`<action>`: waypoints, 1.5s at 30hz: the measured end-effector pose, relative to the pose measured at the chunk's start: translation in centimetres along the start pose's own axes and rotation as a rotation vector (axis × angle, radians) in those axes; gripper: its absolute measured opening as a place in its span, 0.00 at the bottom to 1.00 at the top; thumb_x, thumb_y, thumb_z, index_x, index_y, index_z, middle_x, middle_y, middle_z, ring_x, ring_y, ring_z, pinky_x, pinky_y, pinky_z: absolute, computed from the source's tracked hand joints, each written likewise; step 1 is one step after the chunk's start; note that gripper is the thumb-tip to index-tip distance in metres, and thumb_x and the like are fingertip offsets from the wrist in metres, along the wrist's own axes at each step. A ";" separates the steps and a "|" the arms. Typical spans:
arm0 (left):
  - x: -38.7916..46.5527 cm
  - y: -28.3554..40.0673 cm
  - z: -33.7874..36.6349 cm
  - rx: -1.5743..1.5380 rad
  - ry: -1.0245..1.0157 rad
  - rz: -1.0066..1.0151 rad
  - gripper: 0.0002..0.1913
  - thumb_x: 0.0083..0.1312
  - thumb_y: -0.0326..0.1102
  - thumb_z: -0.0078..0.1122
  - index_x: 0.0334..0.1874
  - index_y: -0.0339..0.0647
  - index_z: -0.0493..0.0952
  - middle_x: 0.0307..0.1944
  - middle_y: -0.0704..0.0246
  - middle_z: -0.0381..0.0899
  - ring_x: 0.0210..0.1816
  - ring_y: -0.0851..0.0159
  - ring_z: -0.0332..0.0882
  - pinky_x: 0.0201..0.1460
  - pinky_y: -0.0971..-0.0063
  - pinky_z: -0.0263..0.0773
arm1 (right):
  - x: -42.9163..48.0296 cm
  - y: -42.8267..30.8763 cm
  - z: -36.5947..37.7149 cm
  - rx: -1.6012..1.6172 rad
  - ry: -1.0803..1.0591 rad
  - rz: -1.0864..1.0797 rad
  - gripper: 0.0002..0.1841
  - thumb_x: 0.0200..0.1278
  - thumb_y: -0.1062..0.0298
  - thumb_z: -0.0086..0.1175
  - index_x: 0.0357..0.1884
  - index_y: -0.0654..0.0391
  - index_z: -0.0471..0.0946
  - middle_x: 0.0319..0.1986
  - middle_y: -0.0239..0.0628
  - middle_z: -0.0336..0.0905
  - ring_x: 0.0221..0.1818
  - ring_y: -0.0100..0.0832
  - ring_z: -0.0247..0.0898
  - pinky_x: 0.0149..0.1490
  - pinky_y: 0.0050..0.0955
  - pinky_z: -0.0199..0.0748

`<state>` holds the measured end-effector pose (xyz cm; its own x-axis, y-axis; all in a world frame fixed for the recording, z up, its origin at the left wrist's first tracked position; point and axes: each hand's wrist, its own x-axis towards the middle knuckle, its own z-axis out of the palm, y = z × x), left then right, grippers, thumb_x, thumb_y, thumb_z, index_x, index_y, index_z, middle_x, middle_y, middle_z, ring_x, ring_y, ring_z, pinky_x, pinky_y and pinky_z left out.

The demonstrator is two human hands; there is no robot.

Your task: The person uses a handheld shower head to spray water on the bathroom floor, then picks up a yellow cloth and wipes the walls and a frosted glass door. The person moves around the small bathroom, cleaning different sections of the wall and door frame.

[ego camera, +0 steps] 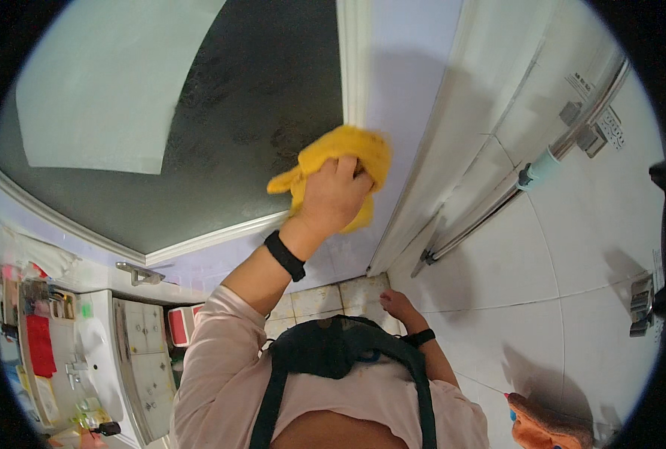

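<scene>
My left hand [336, 193], with a black band on its wrist, grips a bunched yellow cloth [373, 149]. The cloth lies against the lower right corner of a dark door panel [254, 140], overlapping its white moulding [221, 237] and the pale lavender door frame face [406, 84]. A pale sheet [103, 84] covers the panel's upper left part. My right hand [397, 306] hangs low beside the dark apron [333, 342], near the tiled wall. Its fingers look curled, but the palm is hidden, and no object shows in it.
A metal door handle [137, 274] sticks out at left, above a white washbasin [98, 359] and its cabinet [148, 365]. A metal pole [479, 219] leans along the white tiled wall at right. An orange cloth [543, 426] hangs at lower right.
</scene>
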<state>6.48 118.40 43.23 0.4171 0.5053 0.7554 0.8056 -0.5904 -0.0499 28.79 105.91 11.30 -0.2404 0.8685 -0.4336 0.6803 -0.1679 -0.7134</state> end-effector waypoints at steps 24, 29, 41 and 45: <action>-3.7 1.6 3.0 0.126 -0.370 -0.006 0.06 0.51 0.33 0.55 0.27 0.40 0.78 0.35 0.59 0.72 0.29 0.57 0.78 0.33 0.64 0.74 | -1.2 0.8 -0.5 0.026 0.012 -0.011 0.17 0.62 0.59 0.43 0.42 0.62 0.76 0.39 0.54 0.77 0.44 0.53 0.72 0.49 0.46 0.69; -3.4 1.2 2.3 0.119 -0.594 0.084 0.07 0.53 0.34 0.53 0.27 0.39 0.77 0.32 0.59 0.73 0.29 0.56 0.78 0.31 0.65 0.75 | -1.1 1.4 -0.2 -0.071 0.068 -0.107 0.21 0.59 0.57 0.49 0.47 0.66 0.75 0.34 0.47 0.79 0.31 0.38 0.77 0.39 0.35 0.74; -3.8 1.9 2.4 0.067 -0.604 -0.023 0.08 0.55 0.35 0.52 0.31 0.39 0.78 0.33 0.58 0.75 0.31 0.57 0.80 0.31 0.66 0.75 | -0.3 2.1 0.4 0.124 0.058 -0.086 0.16 0.59 0.61 0.43 0.35 0.63 0.77 0.38 0.54 0.76 0.42 0.53 0.72 0.47 0.46 0.68; -3.6 1.8 2.7 0.112 -0.476 -0.069 0.09 0.56 0.36 0.52 0.31 0.39 0.78 0.33 0.58 0.76 0.32 0.56 0.80 0.32 0.65 0.75 | -0.4 2.4 0.5 -0.070 0.063 -0.147 0.17 0.60 0.60 0.49 0.43 0.63 0.76 0.37 0.47 0.78 0.37 0.40 0.75 0.41 0.37 0.73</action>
<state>7.58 117.24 38.69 0.4863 0.7875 0.3787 0.8674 -0.4875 -0.1001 30.20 104.92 9.54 -0.2988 0.9089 -0.2907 0.6884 -0.0057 -0.7253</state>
